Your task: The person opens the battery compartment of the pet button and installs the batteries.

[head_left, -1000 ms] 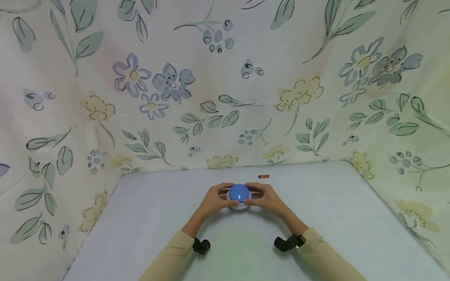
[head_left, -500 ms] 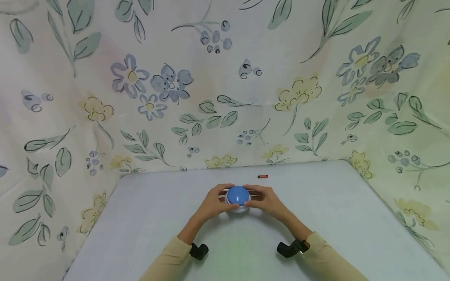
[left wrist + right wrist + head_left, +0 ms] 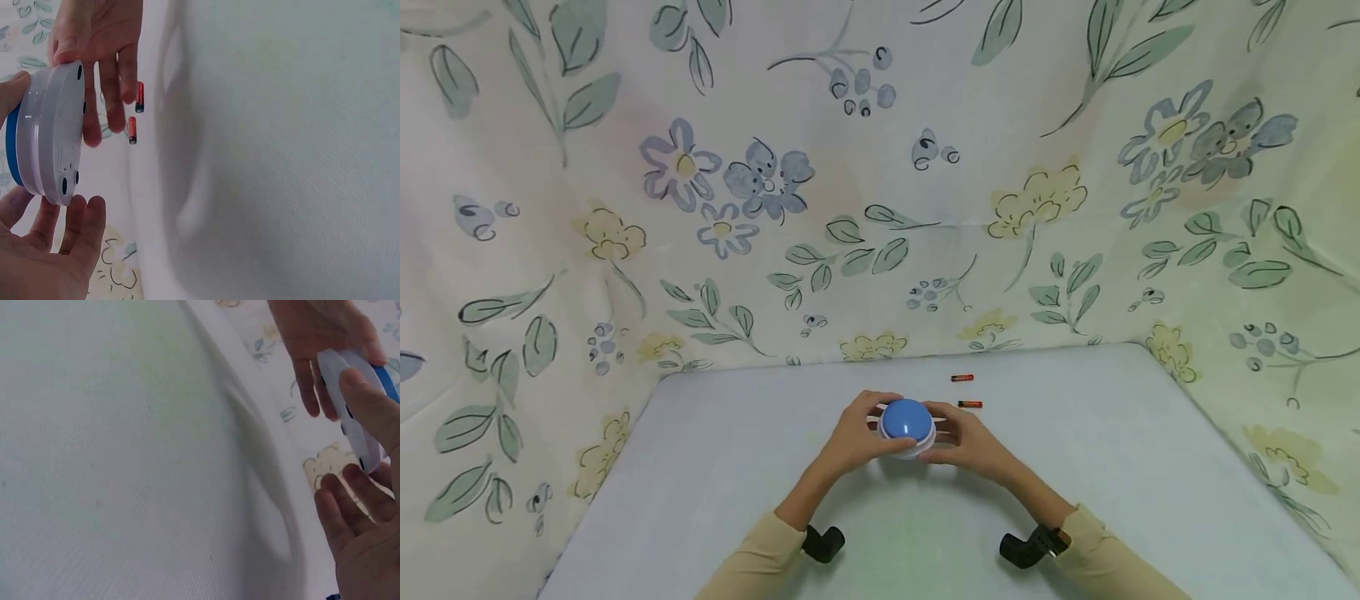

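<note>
A round push button point(image 3: 906, 419) with a white base and a blue domed top is held between both hands, above the table. My left hand point(image 3: 854, 432) grips its left side, thumb along the front and fingers around the edge. From the right, my right hand point(image 3: 968, 444) holds it with the thumb at the lower rim and fingers behind. In the left wrist view the button point(image 3: 53, 131) is seen edge-on, its flat underside with dark feet facing the table. Two red and black batteries point(image 3: 970, 404) lie just beyond the right hand; the farther battery point(image 3: 962, 378) is nearer the back edge.
A white cloth-covered table point(image 3: 700, 483) spreads under the hands. Behind it and at both sides hangs a floral curtain point(image 3: 880, 208). A black wrist camera point(image 3: 823, 543) is strapped to the left wrist, another camera point(image 3: 1026, 548) to the right.
The push button has moved slightly toward me, and the right hand has come down and nearer. The nearer battery, earlier hidden behind the right hand, now shows fully.
</note>
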`<state>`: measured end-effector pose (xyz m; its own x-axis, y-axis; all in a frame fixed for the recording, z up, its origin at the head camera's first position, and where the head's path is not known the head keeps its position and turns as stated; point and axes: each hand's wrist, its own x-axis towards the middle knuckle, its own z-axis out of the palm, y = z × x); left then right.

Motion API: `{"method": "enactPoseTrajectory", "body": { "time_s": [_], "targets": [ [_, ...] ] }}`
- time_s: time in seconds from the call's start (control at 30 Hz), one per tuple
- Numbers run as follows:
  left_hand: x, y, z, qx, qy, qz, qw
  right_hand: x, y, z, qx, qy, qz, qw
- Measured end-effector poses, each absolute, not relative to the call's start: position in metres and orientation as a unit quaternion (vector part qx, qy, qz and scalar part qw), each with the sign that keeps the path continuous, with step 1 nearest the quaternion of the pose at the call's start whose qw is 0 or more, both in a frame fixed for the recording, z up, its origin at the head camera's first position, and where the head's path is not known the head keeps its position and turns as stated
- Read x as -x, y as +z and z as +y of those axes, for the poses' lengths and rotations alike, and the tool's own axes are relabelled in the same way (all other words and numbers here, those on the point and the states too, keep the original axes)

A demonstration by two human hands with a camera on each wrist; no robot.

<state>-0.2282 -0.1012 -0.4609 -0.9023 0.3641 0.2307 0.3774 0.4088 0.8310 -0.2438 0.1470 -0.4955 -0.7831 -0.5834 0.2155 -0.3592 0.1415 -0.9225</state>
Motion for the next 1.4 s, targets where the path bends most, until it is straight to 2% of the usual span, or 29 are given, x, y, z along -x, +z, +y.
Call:
{"method": "enactPoseTrajectory", "body": {
  "time_s": [0.17,0.33,1.0,1.4],
  "targets": [
    [0.2265,-0.4598,-0.0987,0.217,-0.494,-0.842,-0.012,0.2416,-0.4936,0.1483,0.327,-0.57,0.751,0.069],
    [0.2269,-0.4601,-0.0973,0.228,-0.489,-0.842,-0.028,0.2415,-0.4942,0.1505,0.328,-0.576,0.746,0.068],
    [0.2272,-0.4604,-0.0986,0.239,-0.478,-0.845,-0.028,0.2385,-0.4937,0.1484,0.333,-0.597,0.729,0.036],
    [0.2252,-0.4641,-0.1006,0.213,-0.51,-0.833,-0.037,0.2348,-0.4949,0.1441,0.329,-0.63,0.702,0.05]
  ]
}}
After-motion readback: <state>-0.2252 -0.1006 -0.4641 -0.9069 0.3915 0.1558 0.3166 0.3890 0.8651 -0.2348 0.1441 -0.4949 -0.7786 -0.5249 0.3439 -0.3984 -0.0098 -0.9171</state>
